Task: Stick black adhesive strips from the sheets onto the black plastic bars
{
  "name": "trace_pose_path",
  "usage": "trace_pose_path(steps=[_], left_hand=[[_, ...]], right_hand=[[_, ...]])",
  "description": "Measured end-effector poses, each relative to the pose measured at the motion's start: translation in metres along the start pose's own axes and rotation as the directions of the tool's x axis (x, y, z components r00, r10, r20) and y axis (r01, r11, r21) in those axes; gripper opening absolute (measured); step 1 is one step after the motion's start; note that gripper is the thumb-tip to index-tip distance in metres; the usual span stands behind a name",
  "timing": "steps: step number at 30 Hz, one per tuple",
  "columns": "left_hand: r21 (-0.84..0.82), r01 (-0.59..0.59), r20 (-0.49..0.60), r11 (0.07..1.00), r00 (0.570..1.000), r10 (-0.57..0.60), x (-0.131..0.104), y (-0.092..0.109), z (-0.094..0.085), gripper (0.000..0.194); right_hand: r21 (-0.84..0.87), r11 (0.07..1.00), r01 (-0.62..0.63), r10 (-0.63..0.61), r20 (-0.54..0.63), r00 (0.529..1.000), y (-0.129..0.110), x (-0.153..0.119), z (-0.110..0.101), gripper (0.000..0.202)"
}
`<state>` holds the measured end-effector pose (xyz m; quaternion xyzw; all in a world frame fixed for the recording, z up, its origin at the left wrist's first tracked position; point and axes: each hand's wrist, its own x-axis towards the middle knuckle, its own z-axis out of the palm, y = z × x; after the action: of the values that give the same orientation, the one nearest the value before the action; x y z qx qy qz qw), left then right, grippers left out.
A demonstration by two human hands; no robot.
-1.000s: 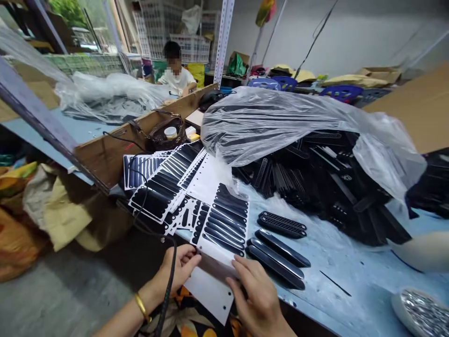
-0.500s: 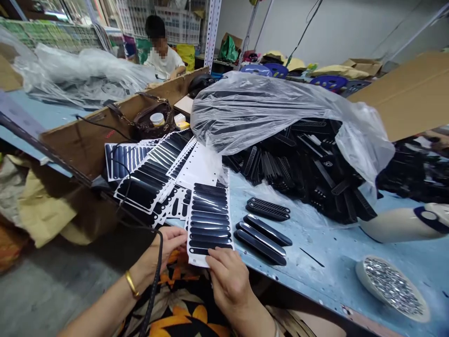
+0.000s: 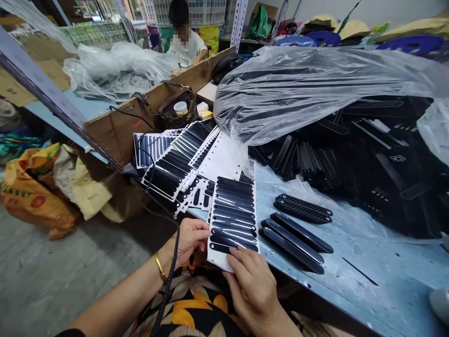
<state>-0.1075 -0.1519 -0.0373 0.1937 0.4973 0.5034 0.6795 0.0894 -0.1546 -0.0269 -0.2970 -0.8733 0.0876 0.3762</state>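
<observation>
A white backing sheet (image 3: 218, 258) with rows of glossy black strips lies over the front edge of the blue table. My left hand (image 3: 192, 238) pinches its left edge near the lower end. Fingers of my right hand (image 3: 248, 276) are closed on its lower right part, with the thumb underneath. Just right of the sheet are long glossy black pieces (image 3: 296, 241) side by side, and behind them black pieces with a mesh pattern (image 3: 303, 208).
More strip sheets (image 3: 168, 171) overlap at the left, by a brown bag (image 3: 178, 108) and a wooden board (image 3: 108, 133). Clear plastic (image 3: 298, 84) covers a large pile of black parts (image 3: 368, 164). A black cord (image 3: 174, 257) hangs over my left forearm. A person (image 3: 187, 42) sits beyond.
The view has swung right and down, so the table items look shifted. The bowl of small metal parts has left view. Both hands still hold the sheet.
</observation>
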Motion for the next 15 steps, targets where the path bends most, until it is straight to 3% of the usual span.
trace_pose_path(steps=[3, 7, 15], left_hand=[[-0.011, -0.002, -0.013, 1.000, 1.000, 0.002, 0.000, 0.001, 0.000, 0.025], [-0.033, 0.041, -0.028, 0.999, 0.999, -0.042, -0.001, 0.004, 0.001, 0.028], [-0.097, 0.092, 0.039, 0.991, 0.995, -0.088, -0.005, 0.006, 0.013, 0.033]], right_hand=[[0.044, 0.998, -0.038, 0.037, 0.038, 0.999, -0.002, 0.007, -0.013, 0.022], [0.006, 0.995, -0.099, 0.099, -0.080, 0.992, 0.003, 0.017, -0.019, 0.012], [0.023, 0.971, -0.239, 0.238, 0.059, 0.970, 0.002, 0.018, 0.023, 0.019]])
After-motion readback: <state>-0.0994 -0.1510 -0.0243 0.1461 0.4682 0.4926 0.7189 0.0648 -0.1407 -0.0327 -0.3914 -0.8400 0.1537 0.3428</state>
